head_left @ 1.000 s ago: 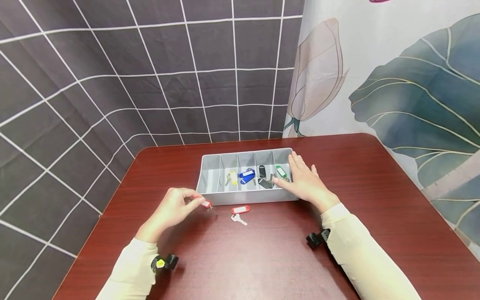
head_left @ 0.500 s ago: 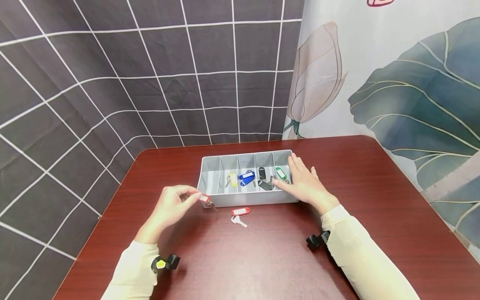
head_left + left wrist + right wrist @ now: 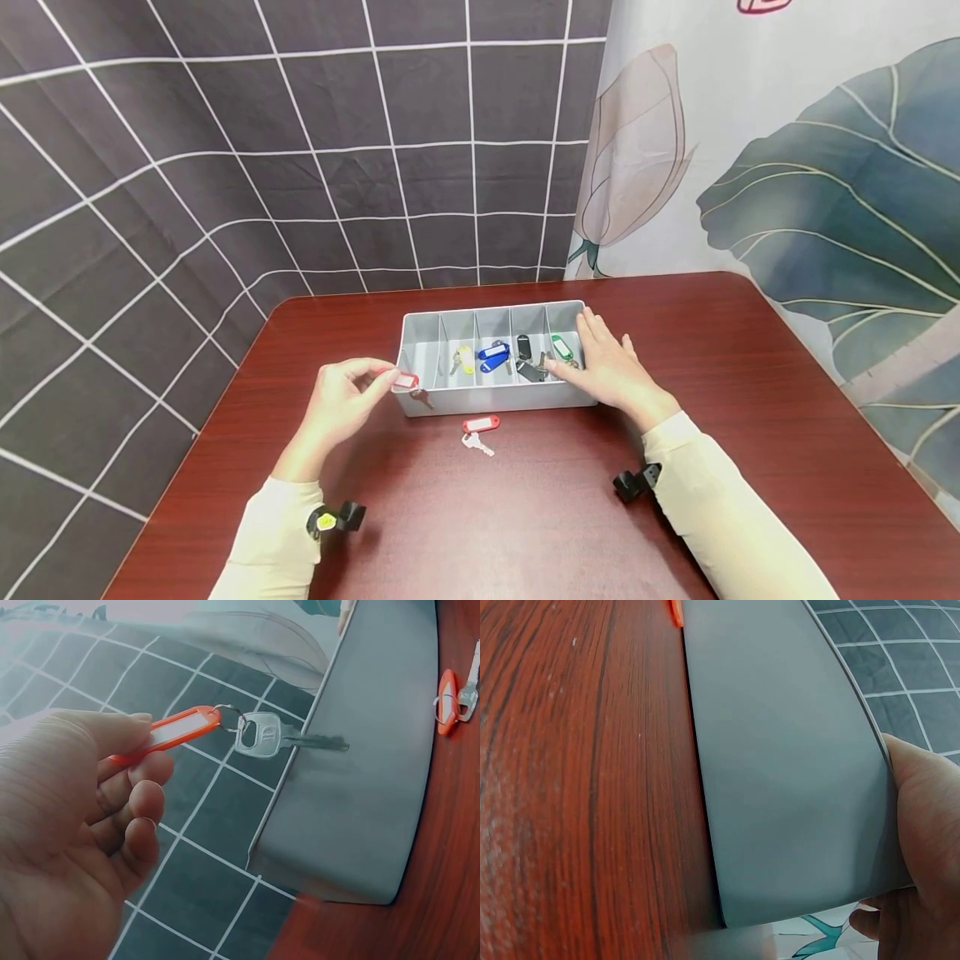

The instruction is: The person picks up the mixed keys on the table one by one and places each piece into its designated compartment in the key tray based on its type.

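My left hand (image 3: 341,404) pinches a red key tag (image 3: 406,380) between thumb and fingers at the left front corner of a grey compartment tray (image 3: 495,397). From the tag's ring dangles a key (image 3: 262,736), seen in the left wrist view in front of the tray's wall. My right hand (image 3: 611,358) rests on the tray's right front corner, its fingers extended along the right end and its thumb over the front rim. A second red key tag (image 3: 481,424) with a silver key (image 3: 477,442) lies on the table before the tray.
Inside the tray, from left to right, lie a yellow tag (image 3: 467,359), blue tags (image 3: 494,362), black tags (image 3: 524,347) and a green tag (image 3: 562,347), with keys. The leftmost compartment (image 3: 422,354) shows bare grey. Curtains stand behind the wooden table (image 3: 525,517).
My left hand has risen and moved slightly forward with the red key tag, from just before the tray's front wall up to its rim. My right hand has stayed in place.
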Action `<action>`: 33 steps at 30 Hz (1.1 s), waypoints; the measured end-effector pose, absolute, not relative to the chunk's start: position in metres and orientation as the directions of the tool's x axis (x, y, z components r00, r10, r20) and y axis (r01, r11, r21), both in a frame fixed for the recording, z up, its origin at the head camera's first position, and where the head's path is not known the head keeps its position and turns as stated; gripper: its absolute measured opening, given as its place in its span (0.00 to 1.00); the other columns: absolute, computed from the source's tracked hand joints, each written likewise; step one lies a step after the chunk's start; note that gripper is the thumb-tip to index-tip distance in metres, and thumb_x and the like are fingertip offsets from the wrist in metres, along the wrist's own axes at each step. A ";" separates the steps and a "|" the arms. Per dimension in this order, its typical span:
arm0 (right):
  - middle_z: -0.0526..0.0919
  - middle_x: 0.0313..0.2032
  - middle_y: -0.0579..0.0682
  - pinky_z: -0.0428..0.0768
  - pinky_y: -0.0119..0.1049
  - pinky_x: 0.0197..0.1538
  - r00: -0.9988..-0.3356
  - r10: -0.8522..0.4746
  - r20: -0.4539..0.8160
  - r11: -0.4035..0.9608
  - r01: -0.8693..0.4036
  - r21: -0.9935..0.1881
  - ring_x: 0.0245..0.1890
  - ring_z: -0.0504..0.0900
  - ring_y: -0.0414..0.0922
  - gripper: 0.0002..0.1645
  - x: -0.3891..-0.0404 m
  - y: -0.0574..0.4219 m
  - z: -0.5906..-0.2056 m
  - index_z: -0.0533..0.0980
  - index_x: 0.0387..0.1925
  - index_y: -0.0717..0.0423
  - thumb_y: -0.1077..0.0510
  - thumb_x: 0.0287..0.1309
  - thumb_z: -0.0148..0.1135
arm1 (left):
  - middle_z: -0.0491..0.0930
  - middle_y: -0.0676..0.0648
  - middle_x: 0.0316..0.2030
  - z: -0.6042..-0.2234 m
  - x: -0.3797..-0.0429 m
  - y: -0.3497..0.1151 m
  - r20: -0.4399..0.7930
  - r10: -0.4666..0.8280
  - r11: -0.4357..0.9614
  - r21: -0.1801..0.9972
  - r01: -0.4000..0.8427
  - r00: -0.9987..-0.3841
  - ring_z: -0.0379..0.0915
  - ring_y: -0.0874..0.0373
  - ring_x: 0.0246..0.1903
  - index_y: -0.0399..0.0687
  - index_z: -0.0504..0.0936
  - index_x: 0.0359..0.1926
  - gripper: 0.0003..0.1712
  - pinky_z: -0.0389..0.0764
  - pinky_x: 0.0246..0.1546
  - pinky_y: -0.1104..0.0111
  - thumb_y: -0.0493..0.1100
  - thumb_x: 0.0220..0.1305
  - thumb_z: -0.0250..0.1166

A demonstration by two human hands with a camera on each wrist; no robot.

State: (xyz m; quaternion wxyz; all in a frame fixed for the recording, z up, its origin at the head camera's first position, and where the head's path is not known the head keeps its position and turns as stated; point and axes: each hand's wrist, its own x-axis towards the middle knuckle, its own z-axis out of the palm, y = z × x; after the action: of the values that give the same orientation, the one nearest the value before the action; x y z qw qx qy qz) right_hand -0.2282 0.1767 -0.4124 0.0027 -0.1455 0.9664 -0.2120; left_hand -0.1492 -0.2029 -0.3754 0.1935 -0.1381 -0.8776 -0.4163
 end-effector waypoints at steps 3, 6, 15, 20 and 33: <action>0.40 0.76 0.54 0.43 0.69 0.65 -0.959 -0.278 0.054 0.866 -0.275 -0.418 0.74 0.42 0.54 0.66 -0.228 0.176 -0.413 0.44 0.75 0.60 0.20 0.52 0.49 | 0.83 0.55 0.24 -0.375 -0.151 -0.203 0.454 0.051 0.608 0.692 0.389 -0.889 0.72 0.61 0.18 0.48 0.88 0.34 0.05 0.73 0.19 0.72 0.42 0.57 0.71; 0.39 0.76 0.54 0.42 0.69 0.65 -0.959 -0.279 0.043 0.864 -0.270 -0.425 0.74 0.41 0.54 0.65 -0.229 0.176 -0.414 0.43 0.75 0.60 0.21 0.52 0.50 | 0.83 0.54 0.24 -0.375 -0.153 -0.202 0.466 0.021 0.588 0.710 0.388 -0.884 0.72 0.61 0.18 0.47 0.88 0.34 0.05 0.73 0.20 0.73 0.42 0.58 0.70; 0.39 0.76 0.53 0.42 0.69 0.66 -0.959 -0.279 0.041 0.865 -0.270 -0.424 0.74 0.41 0.54 0.65 -0.229 0.175 -0.414 0.43 0.75 0.59 0.21 0.52 0.51 | 0.83 0.54 0.23 -0.372 -0.163 -0.197 0.519 -0.051 0.535 0.736 0.415 -0.854 0.71 0.61 0.18 0.49 0.88 0.34 0.04 0.71 0.20 0.75 0.43 0.58 0.70; 0.40 0.76 0.53 0.43 0.68 0.66 -0.960 -0.275 0.044 0.866 -0.267 -0.423 0.74 0.42 0.54 0.68 -0.228 0.174 -0.416 0.45 0.75 0.59 0.17 0.49 0.47 | 0.82 0.52 0.23 -0.371 -0.169 -0.196 0.550 -0.064 0.533 0.724 0.438 -0.833 0.71 0.61 0.20 0.47 0.88 0.34 0.05 0.70 0.21 0.75 0.43 0.59 0.70; 0.39 0.76 0.53 0.42 0.68 0.66 -0.960 -0.275 0.041 0.867 -0.266 -0.421 0.75 0.40 0.52 0.65 -0.228 0.174 -0.410 0.44 0.75 0.58 0.20 0.51 0.50 | 0.82 0.50 0.23 -0.369 -0.184 -0.197 0.559 -0.116 0.509 0.744 0.434 -0.821 0.71 0.62 0.20 0.47 0.88 0.34 0.05 0.70 0.21 0.76 0.43 0.59 0.70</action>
State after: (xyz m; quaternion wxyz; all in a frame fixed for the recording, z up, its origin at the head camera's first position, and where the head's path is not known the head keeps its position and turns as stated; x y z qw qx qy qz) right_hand -0.2282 0.1744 -0.4102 0.0104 -0.1402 0.9662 -0.2162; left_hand -0.1841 -0.1968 -0.3692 0.2828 -0.0968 -0.8212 -0.4861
